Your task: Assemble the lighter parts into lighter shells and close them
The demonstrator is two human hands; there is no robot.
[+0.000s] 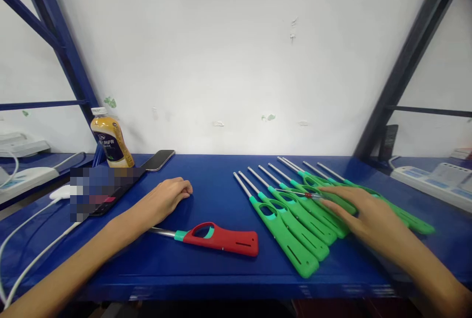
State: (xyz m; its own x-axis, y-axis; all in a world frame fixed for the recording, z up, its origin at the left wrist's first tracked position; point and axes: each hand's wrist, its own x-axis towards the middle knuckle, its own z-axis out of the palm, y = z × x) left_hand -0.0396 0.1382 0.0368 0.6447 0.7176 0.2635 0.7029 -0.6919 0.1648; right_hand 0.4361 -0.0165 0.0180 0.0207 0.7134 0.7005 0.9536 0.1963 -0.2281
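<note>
My left hand (167,200) rests on the blue tabletop (212,180) with its fingers curled in; nothing shows in them. Below it lies a red long-necked lighter (232,242), its metal tube passing partly behind my left forearm. On the right, my right hand (363,210) grips a small screwdriver (308,194) with a red and clear handle between thumb and fingers, the thin shaft pointing left. Under and beside it, several green long-necked lighters (285,239) lie in a slanted row, tubes toward the wall. My right hand and forearm cover part of the row.
At the left stand a yellow drink bottle (110,138) and a dark phone (160,159). A blurred-out device (120,190) lies nearer, by white cables (33,271). Blue shelf posts (70,67) rise at the left, and a power strip (435,183) lies far right.
</note>
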